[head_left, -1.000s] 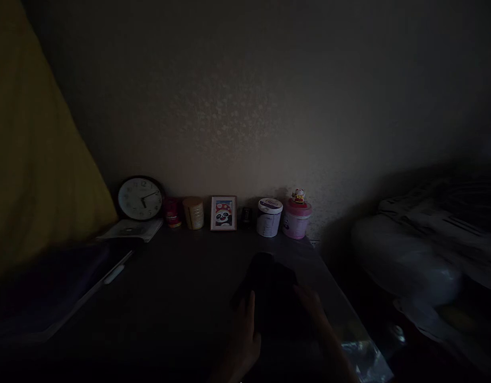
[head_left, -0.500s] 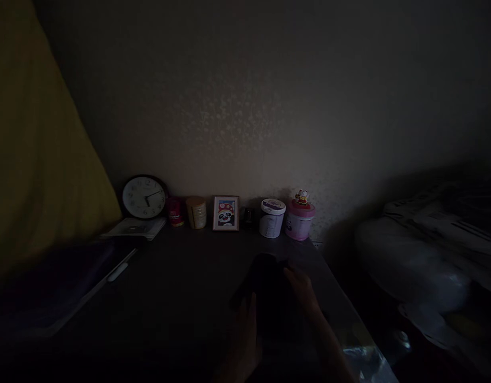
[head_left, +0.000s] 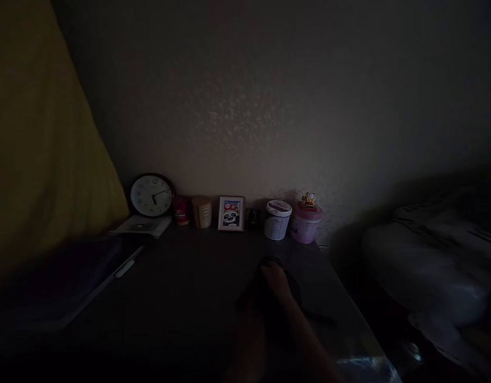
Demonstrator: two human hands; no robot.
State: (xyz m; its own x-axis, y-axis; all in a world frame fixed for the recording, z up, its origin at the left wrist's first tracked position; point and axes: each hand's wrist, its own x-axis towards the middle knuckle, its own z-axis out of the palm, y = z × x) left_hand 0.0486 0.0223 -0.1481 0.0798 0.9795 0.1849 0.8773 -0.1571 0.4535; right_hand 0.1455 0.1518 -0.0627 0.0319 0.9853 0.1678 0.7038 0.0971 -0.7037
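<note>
A black bundle lies lower centre, long axis indistinct, thin tail rightward. Right hand and blurred left hand are apart, grips unclear.

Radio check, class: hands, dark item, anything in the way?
Right hand on dark item; left hand blurred, close by. Dark item on table, too dim to identify. White tub stands beyond, not in the way.

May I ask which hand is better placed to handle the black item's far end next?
Probably the right hand: it is at that end of the black item; the blurred left hand lies short of it.
</note>
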